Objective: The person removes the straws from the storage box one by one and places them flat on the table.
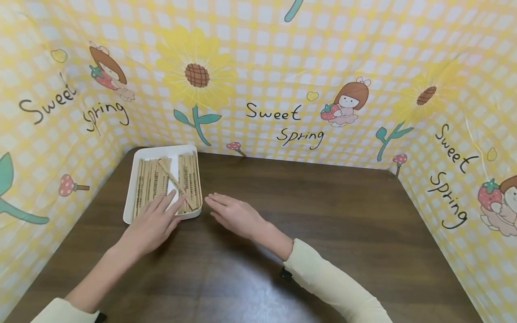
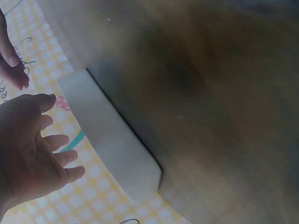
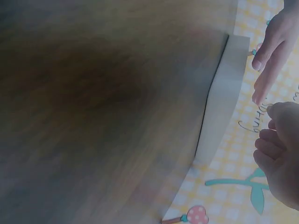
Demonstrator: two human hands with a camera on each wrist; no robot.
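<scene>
Sticks in tray lie beneath spread left fingers; straight right fingers beside.

Head view facing forward and down, nearer wrist views, both sharing tray

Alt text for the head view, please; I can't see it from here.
A person's left grip, a bare hand, is over the near edge of a white tray of tan sticks; the right grip is just right of it, fingers pointing its way. One slanted stick crosses the gap between two groups.
</scene>
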